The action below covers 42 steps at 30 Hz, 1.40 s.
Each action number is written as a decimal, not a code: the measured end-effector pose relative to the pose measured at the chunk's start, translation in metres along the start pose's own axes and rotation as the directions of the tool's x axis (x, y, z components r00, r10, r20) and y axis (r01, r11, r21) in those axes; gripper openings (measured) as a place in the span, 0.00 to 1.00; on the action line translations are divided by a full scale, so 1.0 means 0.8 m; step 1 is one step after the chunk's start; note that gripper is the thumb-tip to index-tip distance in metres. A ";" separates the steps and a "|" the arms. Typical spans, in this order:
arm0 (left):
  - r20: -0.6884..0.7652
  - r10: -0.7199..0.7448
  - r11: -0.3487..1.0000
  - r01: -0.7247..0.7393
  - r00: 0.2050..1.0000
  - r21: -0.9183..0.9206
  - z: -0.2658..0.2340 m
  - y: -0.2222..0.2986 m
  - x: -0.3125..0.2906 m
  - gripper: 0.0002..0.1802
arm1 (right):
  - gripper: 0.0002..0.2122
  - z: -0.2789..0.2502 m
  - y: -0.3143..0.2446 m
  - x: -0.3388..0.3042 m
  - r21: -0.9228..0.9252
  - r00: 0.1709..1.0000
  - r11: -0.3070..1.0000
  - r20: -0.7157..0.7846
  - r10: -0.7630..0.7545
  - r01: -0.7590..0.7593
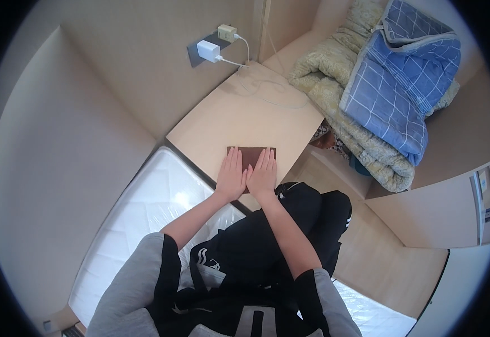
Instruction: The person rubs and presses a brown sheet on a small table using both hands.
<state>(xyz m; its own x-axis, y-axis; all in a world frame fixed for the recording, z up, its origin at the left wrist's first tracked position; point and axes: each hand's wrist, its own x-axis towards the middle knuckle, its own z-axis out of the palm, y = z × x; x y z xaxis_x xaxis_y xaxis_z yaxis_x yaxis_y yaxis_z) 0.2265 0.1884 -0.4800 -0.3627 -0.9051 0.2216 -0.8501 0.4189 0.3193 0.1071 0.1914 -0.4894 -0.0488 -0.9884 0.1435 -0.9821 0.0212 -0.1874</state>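
A flat, dark brown rectangular sheet (251, 156) lies near the front edge of a pale wooden tabletop (239, 112); whether it is paper, leather or a thin cover I cannot tell. My left hand (232, 177) rests flat along its left side, fingers stretched out toward the far edge. On its right side lies my right hand (262, 175), also flat with straight fingers. The two thumbs come close together over the middle of the sheet. Both palms cover much of its near part, and a little brown shows below them.
Beyond the tabletop, a white charger (208, 51) and a yellowish charger (227, 33) sit in wall sockets, their thin cables trailing onto the wood. At right, a blue checked blanket (388, 84) lies on a folded beige quilt (334, 67). A plastic-covered white mattress (155, 196) is at left.
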 end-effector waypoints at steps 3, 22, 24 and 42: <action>-0.001 -0.001 1.000 0.001 1.000 -0.002 0.002 -0.001 -0.009 0.35 | 0.32 -0.002 -0.002 -0.008 0.023 1.000 1.000 0.002 -0.014 0.014; 0.034 0.134 0.983 -0.137 0.990 0.121 0.010 -0.024 0.099 0.33 | 0.28 0.007 0.025 0.089 0.037 0.980 0.995 -0.179 -0.085 0.093; 0.047 0.155 0.986 -0.157 0.987 0.048 0.010 -0.024 0.095 0.32 | 0.28 0.007 0.024 0.085 0.041 0.979 0.995 -0.186 -0.082 0.091; 0.059 0.022 1.000 -0.021 0.998 -0.004 -0.005 0.013 -0.027 0.31 | 0.27 -0.014 0.006 -0.027 0.105 0.993 0.987 -0.027 -0.119 0.121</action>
<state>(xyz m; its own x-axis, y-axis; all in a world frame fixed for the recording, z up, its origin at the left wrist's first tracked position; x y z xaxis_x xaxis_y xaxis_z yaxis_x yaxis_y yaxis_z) 0.2269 0.2126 -0.4774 -0.4031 -0.8986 0.1734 -0.8407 0.4385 0.3179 0.1011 0.2144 -0.4825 0.0639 -0.9796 0.1906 -0.9560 -0.1149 -0.2699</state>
